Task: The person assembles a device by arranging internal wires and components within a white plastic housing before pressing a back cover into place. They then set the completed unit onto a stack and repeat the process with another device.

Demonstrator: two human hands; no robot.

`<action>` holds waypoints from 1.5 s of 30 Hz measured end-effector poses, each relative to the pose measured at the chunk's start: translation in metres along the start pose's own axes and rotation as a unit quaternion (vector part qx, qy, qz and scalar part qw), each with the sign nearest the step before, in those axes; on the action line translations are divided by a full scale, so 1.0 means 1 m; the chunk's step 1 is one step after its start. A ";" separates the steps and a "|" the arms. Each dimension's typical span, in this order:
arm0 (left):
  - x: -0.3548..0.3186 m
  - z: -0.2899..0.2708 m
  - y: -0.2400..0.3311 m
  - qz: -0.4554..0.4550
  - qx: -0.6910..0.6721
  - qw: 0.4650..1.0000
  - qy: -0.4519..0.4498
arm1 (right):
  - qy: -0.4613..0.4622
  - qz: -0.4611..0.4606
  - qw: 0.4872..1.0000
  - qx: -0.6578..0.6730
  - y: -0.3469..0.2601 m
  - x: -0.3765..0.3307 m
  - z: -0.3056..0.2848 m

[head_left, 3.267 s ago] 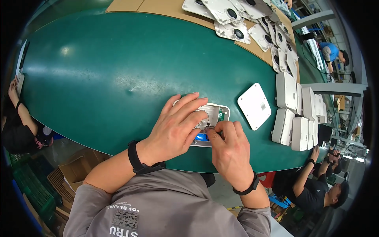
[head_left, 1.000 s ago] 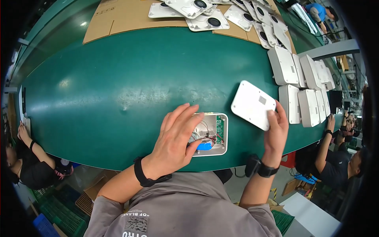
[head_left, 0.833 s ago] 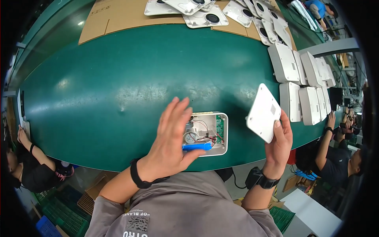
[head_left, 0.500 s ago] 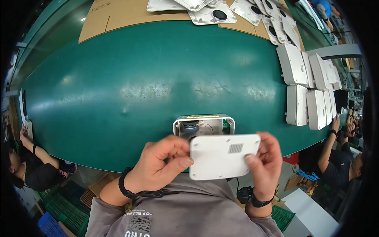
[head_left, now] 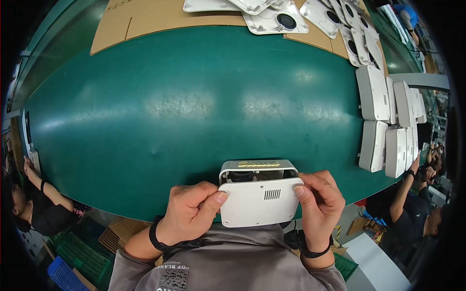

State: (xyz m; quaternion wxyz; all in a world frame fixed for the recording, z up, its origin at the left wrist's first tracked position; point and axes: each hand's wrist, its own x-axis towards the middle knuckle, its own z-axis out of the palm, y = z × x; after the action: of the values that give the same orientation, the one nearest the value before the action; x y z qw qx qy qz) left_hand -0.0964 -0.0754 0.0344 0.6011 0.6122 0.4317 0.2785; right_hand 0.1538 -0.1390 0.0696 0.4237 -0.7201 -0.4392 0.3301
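Observation:
A white plastic cover panel (head_left: 257, 206) with a slotted vent is held upright between my two hands, close to the table's near edge. My left hand (head_left: 196, 206) pinches its upper left corner between thumb and fingers. At the opposite corner my right hand (head_left: 320, 196) grips it the same way. Just behind the panel stands a white box-shaped housing (head_left: 258, 166) with gold lettering on top. Its open side faces the panel, and dark parts show in the gap between them. The panel hides most of the inside.
Finished-looking white boxes (head_left: 374, 94) stand in rows at the right of the green table (head_left: 184, 136). White panels with black round parts (head_left: 286, 22) lie on cardboard (head_left: 160, 17) along the far side. Other people sit at the left and right; green crates (head_left: 82, 257) are below left.
Both hands have brought the panel square in front of the housing, against or near its open side. My left hand has taken hold of the panel's corner. The view has shifted slightly.

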 end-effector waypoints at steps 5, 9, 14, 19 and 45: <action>0.005 -0.004 -0.002 -0.025 0.008 1.000 -0.006 | -0.005 0.009 1.000 -0.008 0.003 0.006 0.004; 0.008 -0.002 -0.004 -0.037 -0.006 0.999 -0.005 | -0.011 0.013 1.000 -0.021 0.005 0.008 0.003; 0.010 0.002 -0.004 -0.031 0.025 0.999 0.019 | -0.004 0.013 0.999 -0.044 0.001 0.010 0.009; 0.018 0.004 -0.007 0.001 0.070 0.997 0.035 | 0.010 0.005 0.998 -0.057 0.005 0.009 0.014; 0.016 0.026 0.007 0.292 0.462 0.821 -0.167 | -0.157 -0.003 0.961 -0.230 0.028 -0.007 0.016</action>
State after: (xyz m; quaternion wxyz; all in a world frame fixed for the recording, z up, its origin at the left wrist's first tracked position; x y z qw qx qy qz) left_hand -0.0653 -0.0740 0.0356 0.2013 0.9526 0.2038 0.1021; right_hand 0.1472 -0.1470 0.0386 0.1738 -0.7361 -0.5661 0.3278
